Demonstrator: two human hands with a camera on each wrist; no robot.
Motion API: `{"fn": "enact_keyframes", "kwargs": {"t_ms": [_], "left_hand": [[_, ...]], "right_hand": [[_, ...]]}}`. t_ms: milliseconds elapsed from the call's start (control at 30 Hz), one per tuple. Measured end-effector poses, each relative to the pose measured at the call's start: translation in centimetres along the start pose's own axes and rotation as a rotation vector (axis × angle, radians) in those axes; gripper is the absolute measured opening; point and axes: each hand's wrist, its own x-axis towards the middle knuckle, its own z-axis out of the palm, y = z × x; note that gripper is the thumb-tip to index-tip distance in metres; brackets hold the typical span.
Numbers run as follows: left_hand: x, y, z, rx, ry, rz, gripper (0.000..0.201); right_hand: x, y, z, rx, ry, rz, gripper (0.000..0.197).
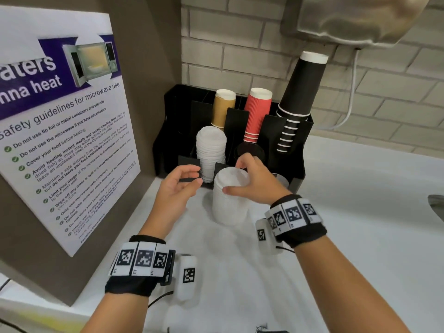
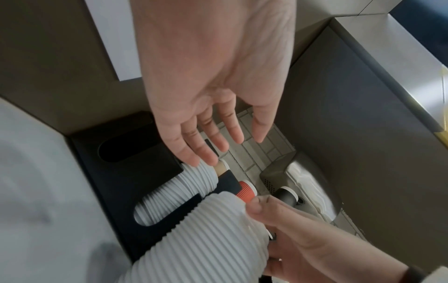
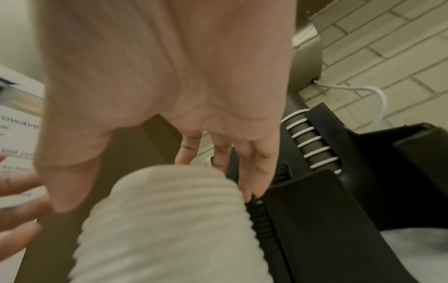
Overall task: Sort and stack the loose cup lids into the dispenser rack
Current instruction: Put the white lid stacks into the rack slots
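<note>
My right hand point(image 1: 249, 181) is clamped on the top of a tall stack of white lids point(image 1: 229, 200), thumb on the near side, fingers over the far rim; the stack stands on the white bench point(image 1: 348, 212) right in front of the black dispenser rack point(image 1: 295, 145), not in a slot yet. Left hand point(image 1: 179, 186) is loose and half open just left of the stack, fingers relaxed, gripping nothing; left wrist view shows its fingertips hanging over the racked white lids point(image 1: 211, 150). Progress as I read it: one front slot already carries that full column of white lids, and the slot to its right has black lids point(image 1: 249, 150) in it, partly hidden behind my right hand so I can't tell how many. Back row is stocked with cups: tan cups point(image 1: 222, 106), red cups point(image 1: 257, 111), black cups point(image 1: 296, 99). The left front slot looks empty in the left wrist view, a dark oval opening. Something pale sits on the bench behind my right wrist by the rack's right foot, too hidden to name, maybe more lids. So roughly midway: sorting by colour looks done for what's racked, the held stack is the main thing left. It's tall and ribbed, probably flexes and fans if tilted, so I'd steady the lower half with the left hand before lifting it into a free slot. Right wrist view is blurred, adds only that the stack is touching my palm side
</note>
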Motion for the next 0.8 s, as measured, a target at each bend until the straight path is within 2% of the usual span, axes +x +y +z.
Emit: {"fn": "enact_keyframes", "kwargs": {"t_ms": [233, 333, 433, 500, 567, 700, 800], "left_hand": [[-0.3, -0.5, 0.2, 0.017, 0.003, -0.014, 0.024], [-0.4, -0.6, 0.3, 0.017, 0.001, -0.015, 0.024], [-0.3, -0.6, 0.4, 0.032, -0.002, -0.012, 0.026], [-0.3, -0.5, 0.6, 0.059, -0.016, 0.015, 0.034], [-0.5, -0.2, 1.0, 0.055, -0.053, 0.021, 0.053], [-0.8, 0.6, 2.9, -0.042, -0.142, 0.004, 0.096], [-1.1, 1.2, 3.4, -0.085, -0.171, 0.040, 0.093]], "right_hand": [[0.0, 0.3, 1.7, 0.025, 0.063, 0.039, 0.067], [0.0, 0.3, 1.8, 0.024, 0.084, 0.023, 0.065], [-0.2, 0.2, 1.4, 0.055, 0.165, 0.008, 0.061], [-0.4, -0.1, 0.7, 0.130, 0.233, -0.018, 0.058], [-0.7, -0.8, 0.0, 0.265, 0.255, -0.062, 0.057], [-1.8, -3.0, -0.4, 0.490, 0.064, -0.087, 0.059], [-2.6, -3.9, -0.8, 0.522, -0.034, -0.110, 0.062]]}}
